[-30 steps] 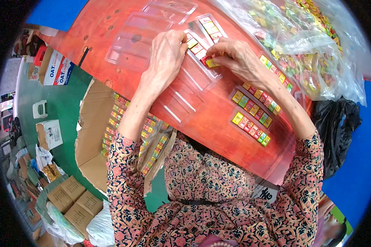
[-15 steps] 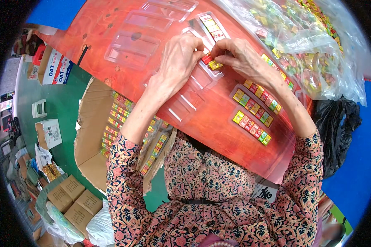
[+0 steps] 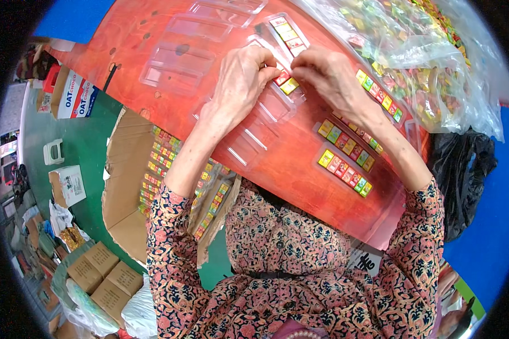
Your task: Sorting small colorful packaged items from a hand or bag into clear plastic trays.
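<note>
Both my hands work over a narrow clear plastic tray (image 3: 295, 97) on the red table. At its near end sit a small yellow wrapped square (image 3: 289, 86) and a red one beside it, partly under my fingers. My left hand (image 3: 244, 76) is closed, thumb and forefinger pinched at the red square; what it grips is hidden. My right hand (image 3: 326, 73) is also closed, its bent fingertips together just above the yellow square, and I cannot make out anything in them. Just beyond lies a filled tray (image 3: 289, 35) with a row of coloured squares.
Clear trays (image 3: 178, 65) lie at the left. More filled trays (image 3: 345, 172) rest at the right, beside a large clear bag of wrapped squares (image 3: 413, 68). An open cardboard box (image 3: 124, 186) with filled trays stands below the table's left edge. A black bag (image 3: 464, 175) hangs at the right.
My right fingertips have lifted off the yellow square, which now lies flatter in the tray. My left hand stays at the tray, almost unmoved.
</note>
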Available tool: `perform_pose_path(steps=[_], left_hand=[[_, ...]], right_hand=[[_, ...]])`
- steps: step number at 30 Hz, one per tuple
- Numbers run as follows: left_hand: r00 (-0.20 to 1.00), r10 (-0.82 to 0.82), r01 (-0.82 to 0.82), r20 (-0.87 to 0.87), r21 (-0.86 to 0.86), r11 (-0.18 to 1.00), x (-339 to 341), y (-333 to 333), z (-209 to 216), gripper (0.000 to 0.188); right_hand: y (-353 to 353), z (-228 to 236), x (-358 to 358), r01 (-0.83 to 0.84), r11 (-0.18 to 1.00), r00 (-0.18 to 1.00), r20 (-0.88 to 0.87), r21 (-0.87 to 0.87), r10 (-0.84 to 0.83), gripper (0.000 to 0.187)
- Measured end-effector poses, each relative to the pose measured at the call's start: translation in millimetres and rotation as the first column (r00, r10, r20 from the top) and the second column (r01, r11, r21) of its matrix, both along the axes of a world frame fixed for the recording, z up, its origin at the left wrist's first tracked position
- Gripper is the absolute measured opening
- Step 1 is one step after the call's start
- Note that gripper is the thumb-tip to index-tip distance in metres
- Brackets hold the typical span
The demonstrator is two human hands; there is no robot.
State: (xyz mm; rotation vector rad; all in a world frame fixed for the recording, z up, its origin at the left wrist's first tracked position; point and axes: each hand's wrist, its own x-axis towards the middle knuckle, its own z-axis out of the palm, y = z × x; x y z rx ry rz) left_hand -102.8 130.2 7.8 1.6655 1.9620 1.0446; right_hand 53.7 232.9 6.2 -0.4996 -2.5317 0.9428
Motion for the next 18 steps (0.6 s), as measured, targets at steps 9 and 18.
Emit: perform_pose_path(steps=[9,18], left_hand=[[0.995,-0.099,0.098,0.019,0.044,0.994,14,-3,7,0.008],[0.995,-0.091,0.091,-0.043,0.013,0.996,17,-1,2,0.01]], right_hand=[[8,27,28,0.1,0.64,0.995,0.067,-0.762,-0.075,0.032],[2,15,27,0.0,0.743,1.0,-0.004,-0.669,-0.004,0.024]])
